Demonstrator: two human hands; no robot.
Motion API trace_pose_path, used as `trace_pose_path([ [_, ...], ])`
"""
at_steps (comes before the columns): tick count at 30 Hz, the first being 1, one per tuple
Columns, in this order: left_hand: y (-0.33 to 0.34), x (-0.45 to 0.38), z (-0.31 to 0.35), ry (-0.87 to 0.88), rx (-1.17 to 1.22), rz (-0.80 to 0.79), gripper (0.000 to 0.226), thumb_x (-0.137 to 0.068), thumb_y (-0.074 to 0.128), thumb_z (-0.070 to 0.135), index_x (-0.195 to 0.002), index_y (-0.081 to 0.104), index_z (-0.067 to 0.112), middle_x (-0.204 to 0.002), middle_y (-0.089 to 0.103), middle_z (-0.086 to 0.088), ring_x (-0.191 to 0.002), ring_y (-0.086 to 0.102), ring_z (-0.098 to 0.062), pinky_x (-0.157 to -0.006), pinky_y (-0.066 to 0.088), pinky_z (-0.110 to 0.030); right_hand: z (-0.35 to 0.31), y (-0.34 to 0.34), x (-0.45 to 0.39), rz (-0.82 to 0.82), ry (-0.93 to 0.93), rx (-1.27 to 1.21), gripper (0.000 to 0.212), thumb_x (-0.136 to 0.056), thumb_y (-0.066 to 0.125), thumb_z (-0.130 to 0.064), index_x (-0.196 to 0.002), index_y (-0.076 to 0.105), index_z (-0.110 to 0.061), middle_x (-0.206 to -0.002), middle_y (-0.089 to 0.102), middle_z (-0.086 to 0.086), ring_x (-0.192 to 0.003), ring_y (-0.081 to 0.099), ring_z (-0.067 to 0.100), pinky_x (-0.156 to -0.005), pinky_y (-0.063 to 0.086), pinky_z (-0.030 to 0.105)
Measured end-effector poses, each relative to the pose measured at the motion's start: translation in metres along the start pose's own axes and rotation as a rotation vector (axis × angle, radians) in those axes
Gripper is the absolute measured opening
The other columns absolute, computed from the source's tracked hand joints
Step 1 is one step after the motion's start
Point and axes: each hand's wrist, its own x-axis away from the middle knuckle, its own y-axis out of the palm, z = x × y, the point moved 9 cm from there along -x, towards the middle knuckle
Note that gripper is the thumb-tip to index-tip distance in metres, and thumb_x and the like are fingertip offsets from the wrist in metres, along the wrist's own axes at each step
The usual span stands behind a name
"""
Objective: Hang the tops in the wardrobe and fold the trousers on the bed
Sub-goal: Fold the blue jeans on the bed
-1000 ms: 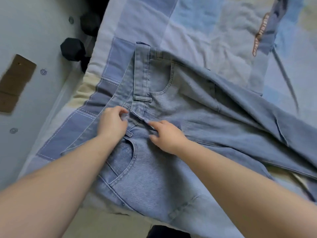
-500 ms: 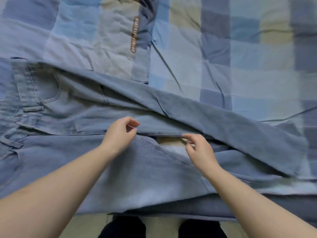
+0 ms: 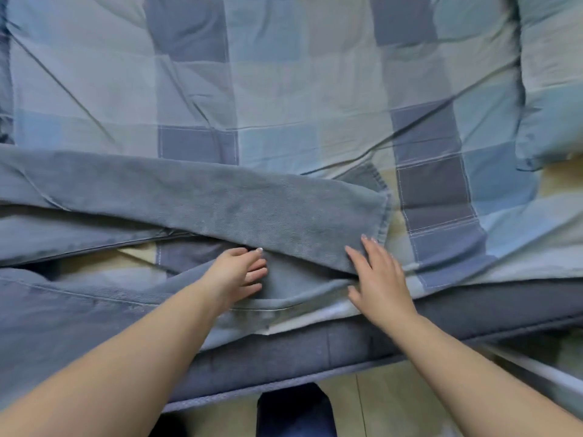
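Two hands on the jeans point(image 3: 220, 200) now, both w/ forearms reaching fwd from the near edge of the bed point(image 3: 315, 89). Nearest me, below the jeans: mattress side point(image 3: 347, 345), then floor point(image 3: 378, 402).

My left hand point(image 3: 236, 275) sits on the nearer leg point(image 3: 94, 310), fingers bent, tips tucking toward the gap under the upper leg; looks like a loose touch on the denim, can't tell if it actually pinches cloth. My right hand point(image 3: 378, 275) lies flat, fingers straight & spread, palm down on the lower corner of the upper leg's end, holding nothing, just pressing.

Key relation: jeans' long axis runs left–right across the bed, waist end off to my left out of view, hem point(image 3: 383, 212) just beyond my right fingertips. Upper leg lies crossed over the nearer one, not stacked edge to edge; bedding shows between them left of my left hand. Right hand is nearer the hem, so I reckon it does the aligning & the left pins the lower leg.

Beyond the jeans: checked blue quilt point(image 3: 284, 74), creased; farther right of the hem, a pillow corner point(image 3: 552, 121).
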Motion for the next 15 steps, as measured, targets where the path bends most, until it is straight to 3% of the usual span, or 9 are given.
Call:
trace_pose_path([
  [3, 0.020, -0.020, -0.007, 0.022, 0.209, 0.047, 0.020, -0.093, 0.060, 0.022, -0.107, 0.048, 0.016, -0.106, 0.066, -0.010, -0.093, 0.067, -0.020, -0.080, 0.053, -0.039, 0.014, 0.012, -0.014, 0.054, -0.052, 0.008, 0.066, -0.084, 0.062, -0.028, -0.144, 0.033, -0.023, -0.159, 0.012, 0.008, -0.146, 0.010, 0.024, -0.118, 0.011, 0.044],
  [7, 0.030, -0.028, 0.003, 0.112, 0.315, 0.040, 0.002, -0.092, 0.060, 0.022, -0.090, 0.061, 0.021, -0.078, 0.073, 0.005, -0.084, 0.068, -0.012, -0.071, 0.051, -0.031, 0.029, 0.014, -0.024, 0.165, -0.081, -0.133, 0.040, -0.080, 0.065, -0.020, -0.119, 0.058, -0.019, -0.151, 0.034, 0.006, -0.141, 0.027, 0.023, -0.114, 0.022, 0.047],
  [11, 0.047, -0.018, 0.045, 0.229, 0.364, -0.007, 0.016, -0.092, 0.052, 0.016, -0.078, 0.058, 0.021, -0.069, 0.069, 0.004, -0.066, 0.070, -0.010, -0.071, 0.053, -0.032, 0.048, -0.007, -0.026, 0.324, -0.052, -0.374, 0.023, -0.076, 0.066, -0.010, -0.098, 0.065, -0.014, -0.131, 0.057, 0.003, -0.132, 0.044, 0.022, -0.110, 0.028, 0.050],
  [13, 0.061, -0.011, 0.080, 0.297, 0.377, -0.060, 0.017, -0.092, 0.049, 0.015, -0.077, 0.056, 0.020, -0.068, 0.068, 0.003, -0.066, 0.070, -0.011, -0.066, 0.057, -0.030, 0.061, -0.035, -0.026, 0.440, 0.031, -0.660, 0.015, -0.079, 0.063, -0.011, -0.093, 0.063, -0.016, -0.103, 0.066, -0.004, -0.113, 0.056, 0.023, -0.096, 0.039, 0.040],
  [15, 0.073, -0.005, 0.119, 0.369, 0.370, -0.080, 0.018, -0.093, 0.048, 0.016, -0.076, 0.055, 0.020, -0.062, 0.064, 0.004, -0.063, 0.068, -0.010, -0.063, 0.058, -0.027, 0.070, -0.071, -0.034, 0.556, 0.091, -0.888, 0.008, -0.080, 0.057, -0.022, -0.087, 0.054, -0.025, -0.076, 0.058, -0.012, -0.081, 0.058, 0.016, -0.068, 0.038, 0.025],
])
